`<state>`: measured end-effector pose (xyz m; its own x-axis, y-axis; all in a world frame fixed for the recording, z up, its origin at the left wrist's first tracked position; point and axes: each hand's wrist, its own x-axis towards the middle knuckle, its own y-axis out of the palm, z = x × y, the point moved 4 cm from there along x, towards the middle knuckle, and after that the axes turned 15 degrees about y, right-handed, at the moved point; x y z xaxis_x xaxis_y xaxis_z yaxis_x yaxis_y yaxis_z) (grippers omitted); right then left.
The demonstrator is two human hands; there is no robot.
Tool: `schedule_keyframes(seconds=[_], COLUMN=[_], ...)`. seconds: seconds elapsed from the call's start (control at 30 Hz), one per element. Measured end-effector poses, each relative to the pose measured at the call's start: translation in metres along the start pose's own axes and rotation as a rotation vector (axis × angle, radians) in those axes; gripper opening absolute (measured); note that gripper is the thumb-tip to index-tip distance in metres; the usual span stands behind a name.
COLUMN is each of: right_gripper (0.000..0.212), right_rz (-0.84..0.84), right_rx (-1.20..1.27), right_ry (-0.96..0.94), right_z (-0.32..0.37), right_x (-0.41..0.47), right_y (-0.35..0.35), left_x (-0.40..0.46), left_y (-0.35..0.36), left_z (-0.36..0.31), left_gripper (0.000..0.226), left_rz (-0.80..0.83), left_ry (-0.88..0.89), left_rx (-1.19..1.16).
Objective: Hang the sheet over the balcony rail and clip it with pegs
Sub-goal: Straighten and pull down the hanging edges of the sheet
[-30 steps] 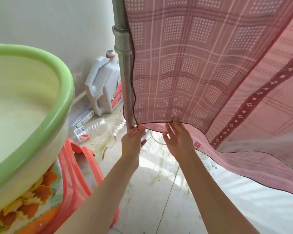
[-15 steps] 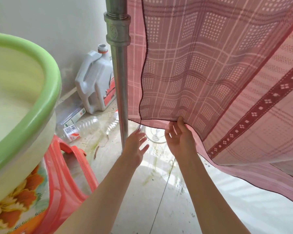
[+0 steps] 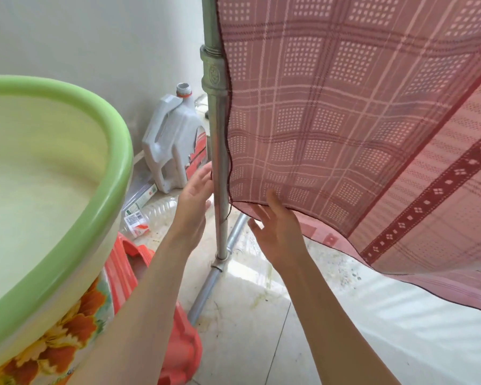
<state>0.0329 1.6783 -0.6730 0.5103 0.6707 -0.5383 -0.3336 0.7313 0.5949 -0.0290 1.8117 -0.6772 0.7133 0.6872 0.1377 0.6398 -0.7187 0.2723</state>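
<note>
Green-rimmed plastic, the basin (image 3: 67, 207) sits closest to you at the left, its flower-printed side resting on a red stool (image 3: 178, 343). Your 2 bare forearms reach forward from the bottom edge.

Your left hand (image 3: 193, 201) is beside the steel post (image 3: 220, 162), on its left, with the fingers spread and loose; they grip nothing, and you cannot tell whether the fingertips touch the post. Your right hand (image 3: 278, 232) is just right of the post, palm turned up under the lower hem of the sheet (image 3: 345, 120). Its thumb lies on the near face of the cloth while the fingers are fanned out beneath the hem, so it props the edge rather than pinching it tight.

The pink checked sheet hangs from above the top of the view, its left edge running down alongside the post and its lower corner ending at your right hand. More of the cloth sweeps away low to the right, over the tiled floor (image 3: 261, 343).

Beyond your hands, a white plastic jug (image 3: 172, 145) without a cap stands against the wall (image 3: 95, 37), and a clear bottle (image 3: 147, 218) lies on the floor beside it.
</note>
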Motion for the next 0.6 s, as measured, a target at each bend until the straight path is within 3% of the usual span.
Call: schedule_keyframes(seconds=[0.17,0.5,0.6], right_gripper=[0.014,0.009,0.018], right_rz=[-0.040,-0.123,-0.181], right_rx=[-0.101,0.085,0.108], right_ry=[0.024,0.055,0.096], right_z=[-0.018,-0.056,-0.068], right_x=[0.005,0.014,0.021], right_y=[0.002,0.013,0.013], left_x=[-0.002,-0.023,-0.022], left_y=[-0.008,-0.023,-0.028], left_z=[-0.001,0.001,-0.003], left_gripper=[0.013,0.012,0.019], left_rz=[-0.043,-0.255,-0.300], left_ry=[0.071,0.119,0.144], left_rx=[0.072,0.156,0.201])
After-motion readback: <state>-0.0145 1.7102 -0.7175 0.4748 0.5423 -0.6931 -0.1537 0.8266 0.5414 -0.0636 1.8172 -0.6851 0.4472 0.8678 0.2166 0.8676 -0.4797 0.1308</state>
